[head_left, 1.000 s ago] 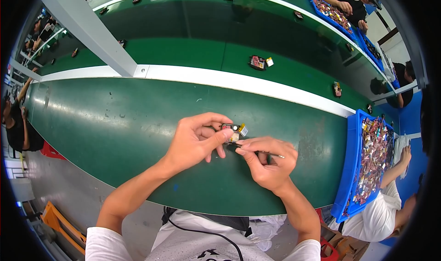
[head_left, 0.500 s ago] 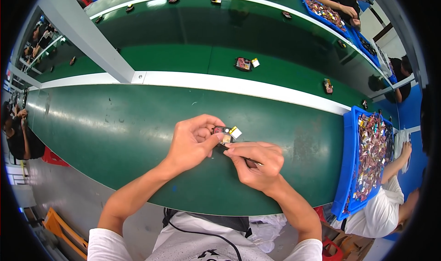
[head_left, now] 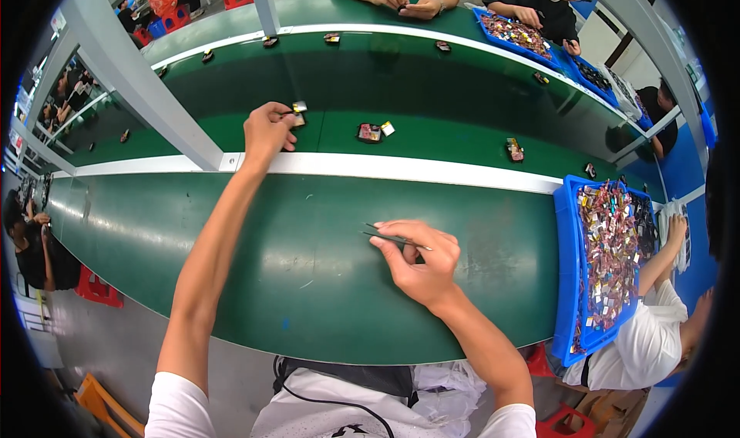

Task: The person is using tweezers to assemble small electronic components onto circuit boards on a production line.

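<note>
My left hand (head_left: 265, 136) reaches out over the green conveyor belt (head_left: 331, 139) beyond the white rail. Its fingers are closed on a small black-cased electronic assembly (head_left: 300, 119), from which a white-and-yellow tab sticks up; the fingers hide part of the case. Over the green worktable (head_left: 324, 237), my right hand (head_left: 425, 262) grips slim dark tweezers (head_left: 377, 234). The tweezer tips point left and stand slightly apart with nothing visible between them. A similar assembly (head_left: 369, 133) with red parts and a tab lies on the belt to the right of my left hand.
A blue tray (head_left: 566, 284) heaped with small wired parts stands at the table's right end. A grey post (head_left: 146, 83) rises at the left behind the white rail (head_left: 432, 170). More assemblies lie along the belt. Co-workers sit across and at both sides.
My left hand has moved away from my right, forward and left over the belt, carrying the assembly. My right hand stays over the table with the tweezers. The view has tilted up.
</note>
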Action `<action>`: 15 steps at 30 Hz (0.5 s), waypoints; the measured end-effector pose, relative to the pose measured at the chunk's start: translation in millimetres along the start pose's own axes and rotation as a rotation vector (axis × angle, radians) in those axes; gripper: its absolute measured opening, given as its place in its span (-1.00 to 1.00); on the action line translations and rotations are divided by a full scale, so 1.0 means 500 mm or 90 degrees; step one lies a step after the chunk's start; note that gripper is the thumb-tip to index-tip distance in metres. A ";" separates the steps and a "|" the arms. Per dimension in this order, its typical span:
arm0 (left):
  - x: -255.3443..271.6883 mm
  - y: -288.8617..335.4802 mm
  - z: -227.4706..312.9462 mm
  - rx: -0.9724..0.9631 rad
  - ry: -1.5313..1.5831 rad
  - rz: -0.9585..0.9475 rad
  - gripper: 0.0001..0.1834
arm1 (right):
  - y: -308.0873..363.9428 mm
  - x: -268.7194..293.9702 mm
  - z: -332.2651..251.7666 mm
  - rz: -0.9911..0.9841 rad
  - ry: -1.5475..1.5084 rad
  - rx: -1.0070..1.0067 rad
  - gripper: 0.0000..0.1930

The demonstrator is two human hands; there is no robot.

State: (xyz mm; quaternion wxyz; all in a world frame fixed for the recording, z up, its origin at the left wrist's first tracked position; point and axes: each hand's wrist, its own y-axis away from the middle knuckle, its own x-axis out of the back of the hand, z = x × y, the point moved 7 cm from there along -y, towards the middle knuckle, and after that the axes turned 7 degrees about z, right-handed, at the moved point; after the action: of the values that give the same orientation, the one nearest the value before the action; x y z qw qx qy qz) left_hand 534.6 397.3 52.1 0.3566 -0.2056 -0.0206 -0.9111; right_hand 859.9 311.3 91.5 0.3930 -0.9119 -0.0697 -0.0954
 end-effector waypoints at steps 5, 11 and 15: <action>0.014 -0.010 0.050 -0.280 -0.325 0.279 -0.76 | -0.007 0.004 -0.023 -0.008 0.021 0.020 -0.81; -0.175 0.049 0.078 -0.092 -0.111 -0.127 -0.77 | 0.002 0.009 -0.008 -0.005 0.029 0.029 -0.80; -0.194 0.051 0.069 -0.019 -0.141 -0.134 -0.74 | -0.005 0.010 -0.008 0.015 0.007 0.044 -0.79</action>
State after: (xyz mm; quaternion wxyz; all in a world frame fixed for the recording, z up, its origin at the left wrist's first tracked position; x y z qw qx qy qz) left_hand 628.2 446.8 43.1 0.2515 -0.3067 -0.0677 -0.9155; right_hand 864.0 310.2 96.9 0.4256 -0.8981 -0.0598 -0.0931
